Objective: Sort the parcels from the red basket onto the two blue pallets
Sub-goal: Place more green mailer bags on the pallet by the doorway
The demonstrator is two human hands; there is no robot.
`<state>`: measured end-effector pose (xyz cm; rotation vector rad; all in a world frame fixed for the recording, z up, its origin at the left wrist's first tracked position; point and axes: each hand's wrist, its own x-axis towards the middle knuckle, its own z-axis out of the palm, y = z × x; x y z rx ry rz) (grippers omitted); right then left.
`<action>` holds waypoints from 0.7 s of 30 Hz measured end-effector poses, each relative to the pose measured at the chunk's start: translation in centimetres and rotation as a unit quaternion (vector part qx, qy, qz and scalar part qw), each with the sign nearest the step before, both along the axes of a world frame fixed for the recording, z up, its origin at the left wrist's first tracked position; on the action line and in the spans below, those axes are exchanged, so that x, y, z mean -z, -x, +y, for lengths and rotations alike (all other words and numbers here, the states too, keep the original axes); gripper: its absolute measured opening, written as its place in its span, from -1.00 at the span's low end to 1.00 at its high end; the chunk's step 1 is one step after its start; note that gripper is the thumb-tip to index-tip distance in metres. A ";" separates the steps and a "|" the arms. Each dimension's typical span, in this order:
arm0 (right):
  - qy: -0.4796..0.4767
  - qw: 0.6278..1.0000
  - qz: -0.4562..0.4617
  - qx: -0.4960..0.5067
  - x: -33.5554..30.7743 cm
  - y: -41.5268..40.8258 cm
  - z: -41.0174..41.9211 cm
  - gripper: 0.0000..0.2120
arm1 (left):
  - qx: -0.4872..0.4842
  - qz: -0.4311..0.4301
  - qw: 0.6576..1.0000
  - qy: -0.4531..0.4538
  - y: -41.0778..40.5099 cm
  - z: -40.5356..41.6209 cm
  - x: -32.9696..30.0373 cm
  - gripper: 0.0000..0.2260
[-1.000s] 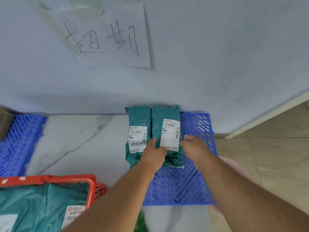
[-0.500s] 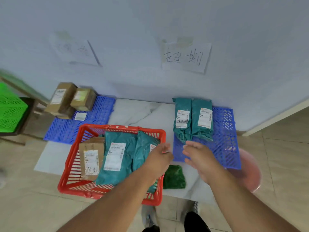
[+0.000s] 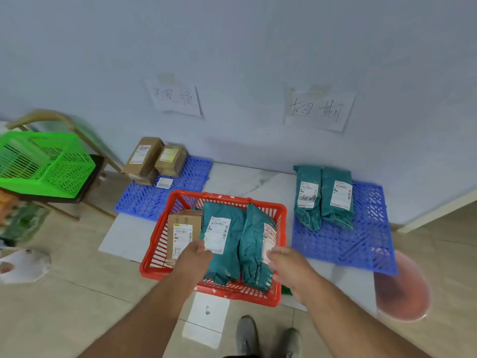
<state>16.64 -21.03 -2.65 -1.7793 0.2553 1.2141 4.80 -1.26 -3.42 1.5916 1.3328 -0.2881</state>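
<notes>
Red basket (image 3: 160, 257) is sitting on the floor between both blue pallets (image 3: 366, 244), holding teal parcels (image 3: 227, 244) and a brown box (image 3: 182, 229). I'm seeing left hand (image 3: 195, 259) and right hand (image 3: 289, 264) hovering over it, fingers relaxed, gripping nothing.

The red basket (image 3: 280, 254) holds a brown box (image 3: 182, 235) at its 9 o'clock and two teal bags (image 3: 224, 244) (labels up). At 2 o'clock, the right blue pallet (image 3: 361, 244) carries two teal mailers (image 3: 324, 197); at 11 o'clock, the left blue pallet (image 3: 185, 182) carries brown cartons (image 3: 154, 158).
</notes>
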 end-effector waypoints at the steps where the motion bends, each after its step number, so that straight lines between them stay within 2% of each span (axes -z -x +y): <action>1: -0.004 1.000 0.015 0.002 0.3 0.0 0.1 -0.89 | 0.001 0.009 1.000 -0.002 0.3 -0.1 0.0 -0.68; 4: -0.019 0.998 0.048 0.030 1.4 0.2 0.7 -0.93 | 0.006 0.022 1.000 0.000 0.8 -0.1 0.0 -0.71; 6: -0.031 0.996 0.062 0.050 2.2 0.4 1.5 -0.80 | 0.004 0.021 1.000 0.004 0.7 0.4 0.1 -0.70; 9: -0.013 0.997 0.064 0.051 3.5 0.7 3.4 -0.85 | 0.016 0.016 1.000 0.014 0.0 2.0 1.2 -0.64; 12: 0.012 0.997 0.055 0.060 4.9 0.5 6.0 -0.74 | 0.030 0.021 0.999 0.025 -1.3 4.1 2.5 -0.61; 15: 0.026 0.994 0.069 0.079 6.8 0.2 8.9 -0.83 | 0.055 0.045 0.997 0.038 -2.3 6.1 4.3 -0.60; 18: 0.055 0.992 0.074 0.081 9.9 0.4 11.7 -0.64 | 0.085 0.070 0.993 0.050 -2.7 8.0 7.0 -0.58; 21: 0.076 0.991 0.080 0.079 13.0 0.9 13.3 -0.81 | 0.102 0.082 0.988 0.087 -2.6 9.9 9.9 -0.62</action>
